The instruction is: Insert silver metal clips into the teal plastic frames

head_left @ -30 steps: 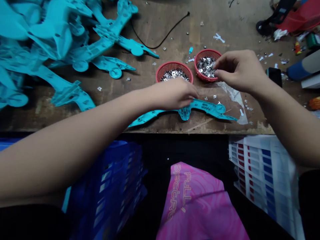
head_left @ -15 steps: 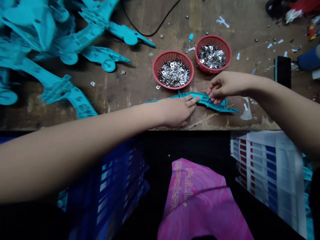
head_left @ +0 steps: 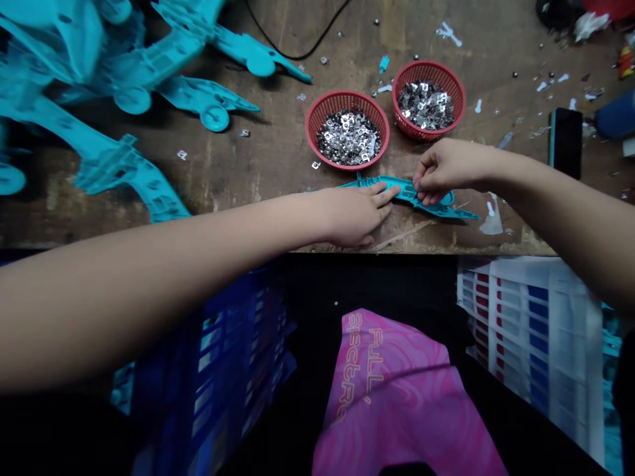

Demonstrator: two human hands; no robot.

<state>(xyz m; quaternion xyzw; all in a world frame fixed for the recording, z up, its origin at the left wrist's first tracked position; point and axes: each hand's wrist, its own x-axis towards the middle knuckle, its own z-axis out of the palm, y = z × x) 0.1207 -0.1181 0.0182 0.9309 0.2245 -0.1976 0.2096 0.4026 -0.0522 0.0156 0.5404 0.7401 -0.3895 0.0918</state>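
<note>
A long teal plastic moulded part point(head_left: 407, 190) lies flat at the front of the wooden workbench point(head_left: 262, 168). My left hand point(head_left: 354, 213) rests on its left half, fingers spread and pressing down. My right hand point(head_left: 444, 170) has its fingertips pinched together on the part's round right end; whatever is between them is hidden. Just behind the part stand a red plastic basket point(head_left: 308, 125) and a second red basket point(head_left: 462, 99), both filled with small silver metal pieces point(head_left: 348, 137).
A heap of teal parts point(head_left: 114, 168) lies at the left of the bench. Loose metal bits, a black cable point(head_left: 297, 46) and a phone point(head_left: 566, 142) are on it. Below the edge are a blue crate point(head_left: 213, 357), a white-and-red crate point(head_left: 530, 344) and pink printed cloth point(head_left: 397, 396).
My right hand has come down from the right basket to the part's round end. My left hand has slid nearer the bench edge, flat on the part. The view has tilted slightly.
</note>
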